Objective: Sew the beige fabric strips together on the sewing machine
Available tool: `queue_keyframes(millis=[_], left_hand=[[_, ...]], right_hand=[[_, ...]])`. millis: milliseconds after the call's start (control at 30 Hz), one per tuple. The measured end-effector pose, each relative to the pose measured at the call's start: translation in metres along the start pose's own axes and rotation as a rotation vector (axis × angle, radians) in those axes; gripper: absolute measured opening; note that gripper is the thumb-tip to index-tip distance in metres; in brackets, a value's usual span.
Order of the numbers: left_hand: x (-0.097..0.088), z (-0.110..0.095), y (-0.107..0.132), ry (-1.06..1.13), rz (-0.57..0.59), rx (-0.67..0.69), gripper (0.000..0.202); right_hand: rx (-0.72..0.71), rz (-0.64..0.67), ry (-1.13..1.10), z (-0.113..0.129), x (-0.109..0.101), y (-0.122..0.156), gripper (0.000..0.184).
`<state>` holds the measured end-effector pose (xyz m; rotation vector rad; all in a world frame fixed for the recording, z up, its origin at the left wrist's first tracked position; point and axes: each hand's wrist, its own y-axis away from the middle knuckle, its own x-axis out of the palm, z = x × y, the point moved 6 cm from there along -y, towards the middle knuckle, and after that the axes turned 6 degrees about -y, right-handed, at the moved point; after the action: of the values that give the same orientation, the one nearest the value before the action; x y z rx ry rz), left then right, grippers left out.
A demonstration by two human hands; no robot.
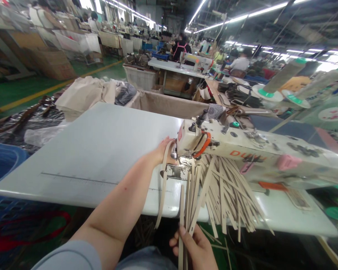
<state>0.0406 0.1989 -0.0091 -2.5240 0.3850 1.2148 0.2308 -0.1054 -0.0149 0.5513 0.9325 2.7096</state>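
My right hand (195, 243) is closed at the table's front edge, its thumb and fingers pinching several narrow beige strips (182, 210). My left hand (166, 150) reaches to the needle area of the sewing machine (228, 144). Most of its fingers are hidden behind the machine head, so their grip does not show. Beside that hand a single strip (163, 183) curves up from below the table edge to the presser foot. Under the machine arm, a thick fan of similar strips (228, 195) lies on the table and hangs over its edge.
The white sewing table (101, 146) extends left. A blue basket (5, 161) stands left of it, a cloth-lined bin (169, 103) behind. Beige fabric (84, 93) is piled at the back left. Thread cones (284, 77) stand at right; other people work farther back.
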Motion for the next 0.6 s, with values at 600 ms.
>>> queue_keyframes(millis=[600], left_hand=[[-0.011,-0.011,0.000,-0.064,0.024,0.012,0.049]], right_hand=[[-0.148,0.029,0.141,0.020,0.009,0.003,0.068]])
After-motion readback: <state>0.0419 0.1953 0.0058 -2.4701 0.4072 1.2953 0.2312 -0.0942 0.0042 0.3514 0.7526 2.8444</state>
